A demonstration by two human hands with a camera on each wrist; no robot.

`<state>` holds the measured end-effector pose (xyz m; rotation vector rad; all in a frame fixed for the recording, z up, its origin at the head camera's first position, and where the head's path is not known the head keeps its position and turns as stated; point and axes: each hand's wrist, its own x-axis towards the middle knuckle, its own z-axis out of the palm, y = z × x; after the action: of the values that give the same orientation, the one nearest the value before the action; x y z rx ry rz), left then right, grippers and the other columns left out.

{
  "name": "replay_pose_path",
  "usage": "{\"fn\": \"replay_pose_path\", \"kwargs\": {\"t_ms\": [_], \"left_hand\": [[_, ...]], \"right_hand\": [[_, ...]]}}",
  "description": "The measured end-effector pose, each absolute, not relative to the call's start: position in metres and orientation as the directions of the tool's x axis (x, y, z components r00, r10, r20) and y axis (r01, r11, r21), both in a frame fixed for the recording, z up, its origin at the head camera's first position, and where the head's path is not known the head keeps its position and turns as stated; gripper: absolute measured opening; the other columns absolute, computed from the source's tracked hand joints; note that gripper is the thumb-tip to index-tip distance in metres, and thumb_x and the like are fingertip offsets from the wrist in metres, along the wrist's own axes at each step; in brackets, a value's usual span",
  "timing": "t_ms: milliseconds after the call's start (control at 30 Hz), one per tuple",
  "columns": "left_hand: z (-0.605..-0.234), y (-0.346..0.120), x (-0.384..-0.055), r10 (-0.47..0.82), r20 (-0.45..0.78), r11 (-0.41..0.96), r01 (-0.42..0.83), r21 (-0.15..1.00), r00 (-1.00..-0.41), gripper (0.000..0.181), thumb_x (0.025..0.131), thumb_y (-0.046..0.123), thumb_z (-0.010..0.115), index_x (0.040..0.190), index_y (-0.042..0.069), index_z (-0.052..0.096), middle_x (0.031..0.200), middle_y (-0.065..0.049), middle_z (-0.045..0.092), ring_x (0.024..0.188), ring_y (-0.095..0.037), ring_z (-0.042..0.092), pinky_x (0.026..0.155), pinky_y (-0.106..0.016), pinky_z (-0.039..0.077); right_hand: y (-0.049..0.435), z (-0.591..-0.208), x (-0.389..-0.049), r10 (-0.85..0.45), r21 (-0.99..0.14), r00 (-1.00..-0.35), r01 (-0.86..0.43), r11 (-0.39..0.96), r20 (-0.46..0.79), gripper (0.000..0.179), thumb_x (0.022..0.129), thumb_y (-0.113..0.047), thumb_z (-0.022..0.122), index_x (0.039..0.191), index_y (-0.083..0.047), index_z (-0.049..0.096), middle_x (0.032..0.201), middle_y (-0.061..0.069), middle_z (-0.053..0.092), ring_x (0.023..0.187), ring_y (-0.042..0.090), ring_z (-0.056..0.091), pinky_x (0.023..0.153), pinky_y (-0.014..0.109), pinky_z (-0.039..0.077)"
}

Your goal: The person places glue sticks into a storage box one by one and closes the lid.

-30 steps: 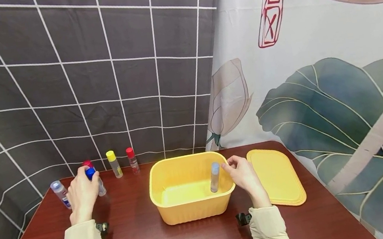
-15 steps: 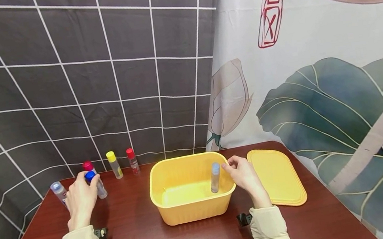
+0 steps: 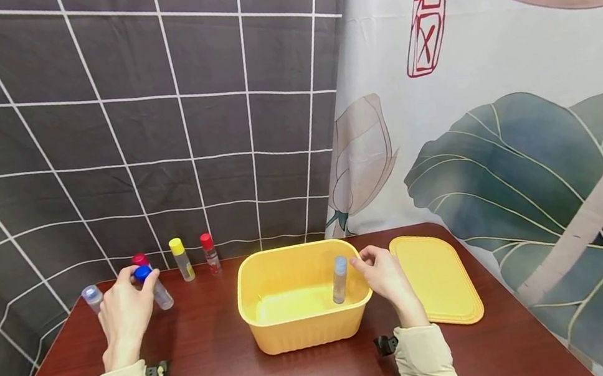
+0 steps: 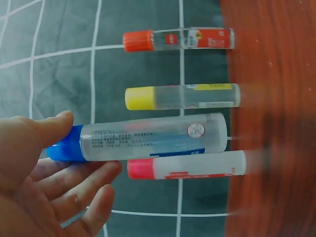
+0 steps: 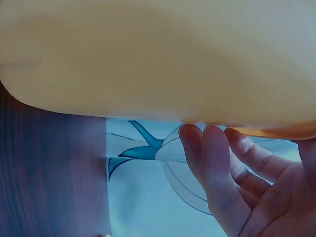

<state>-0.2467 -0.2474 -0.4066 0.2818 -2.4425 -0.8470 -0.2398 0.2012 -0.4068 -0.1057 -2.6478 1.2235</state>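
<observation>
In the head view my left hand [image 3: 127, 313] pinches the blue cap of a clear glue bottle [image 3: 162, 295], which leans slightly. The left wrist view shows the thumb on one side of the cap and the fingers on the other, with the bottle's printed body [image 4: 153, 138] exposed. At the right end of a yellow plastic box [image 3: 302, 332], my right hand [image 3: 385, 275] grips the rim; part of its fingers is hidden by the box wall [image 5: 148, 69] in the right wrist view. Inside the box stands a bottle with a pale blue cap [image 3: 339, 280].
Bottles with a pink-red cap [image 4: 140, 168], a yellow cap [image 3: 181, 259] and a red cap [image 3: 210, 254] stand along the table's back edge. Another clear bottle with a pale cap [image 3: 92, 296] is left of my left hand. A yellow lid [image 3: 437, 278] lies right of the box.
The blue-capped glue bottle has shifted slightly toward me and now tilts, and my left wrist has moved a little left. My right hand and the box stay in place.
</observation>
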Motion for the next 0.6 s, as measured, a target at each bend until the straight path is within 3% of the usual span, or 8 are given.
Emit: {"fn": "replay_pose_path", "kwargs": {"t_ms": [433,600], "left_hand": [[-0.392,-0.226,-0.240,-0.328,0.522,0.785,0.081,0.615,-0.788,0.048,0.090,0.037,0.069,0.119,0.000,0.062,0.098,-0.026,0.069,0.079,-0.047,0.062,0.060,-0.052,0.045],[-0.386,-0.218,-0.238,-0.322,0.489,0.756,0.091,0.648,-0.811,0.053,0.091,0.042,0.067,0.121,-0.001,0.061,0.103,-0.027,0.068,0.086,-0.045,0.064,0.064,-0.051,0.048]], "right_hand": [[0.203,-0.409,-0.240,0.145,-0.768,-0.979,-0.019,0.640,0.144,0.019,0.093,-0.023,0.067,0.092,-0.005,0.064,0.067,0.004,0.048,0.061,0.019,0.047,0.054,0.030,0.039],[0.203,-0.408,-0.240,0.141,-0.768,-0.980,-0.018,0.640,0.140,0.018,0.093,-0.023,0.066,0.092,-0.004,0.064,0.067,0.004,0.048,0.062,0.019,0.048,0.054,0.030,0.040]]}}
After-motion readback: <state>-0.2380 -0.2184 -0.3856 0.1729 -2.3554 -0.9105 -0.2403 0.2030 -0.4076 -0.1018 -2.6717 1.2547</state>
